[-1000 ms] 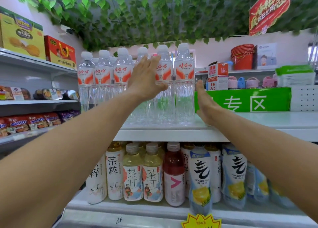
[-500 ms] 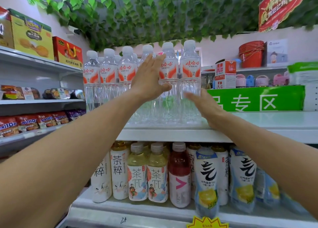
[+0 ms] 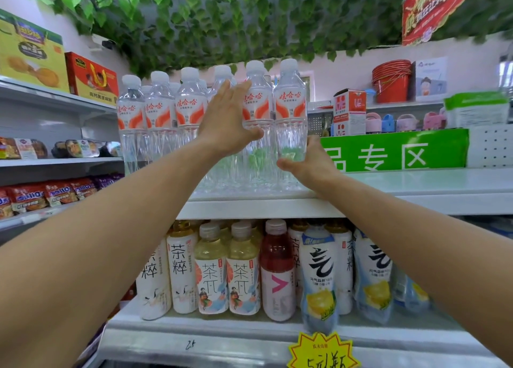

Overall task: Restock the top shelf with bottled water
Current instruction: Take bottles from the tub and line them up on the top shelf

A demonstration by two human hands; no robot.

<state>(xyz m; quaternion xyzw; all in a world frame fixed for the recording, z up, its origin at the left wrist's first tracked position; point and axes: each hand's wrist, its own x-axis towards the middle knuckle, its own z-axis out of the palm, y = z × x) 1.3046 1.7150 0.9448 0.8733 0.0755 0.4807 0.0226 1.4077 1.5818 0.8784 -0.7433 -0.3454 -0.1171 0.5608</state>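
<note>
Clear water bottles (image 3: 161,109) with white caps and orange-and-white labels stand in a tight block at the left end of the pale top shelf (image 3: 416,184). My left hand (image 3: 227,120) lies flat against the front of the block, fingers spread and pointing up, thumb across a neighbouring bottle. It covers one bottle almost fully. My right hand (image 3: 308,162) wraps the lower part of the rightmost bottle (image 3: 290,104), thumb in front and fingers round its right side. That bottle stands upright on the shelf, touching the one beside it.
A green sign (image 3: 394,151) and a red-and-white carton (image 3: 349,112) stand behind the top shelf's right part. Tea and drink bottles (image 3: 244,273) fill the shelf below. Snack shelves (image 3: 55,193) run along the left. Artificial leaves (image 3: 249,20) hang overhead.
My right hand has moved left from beside the block and closed round the base of the rightmost bottle. My left hand has stayed flat on the bottles.
</note>
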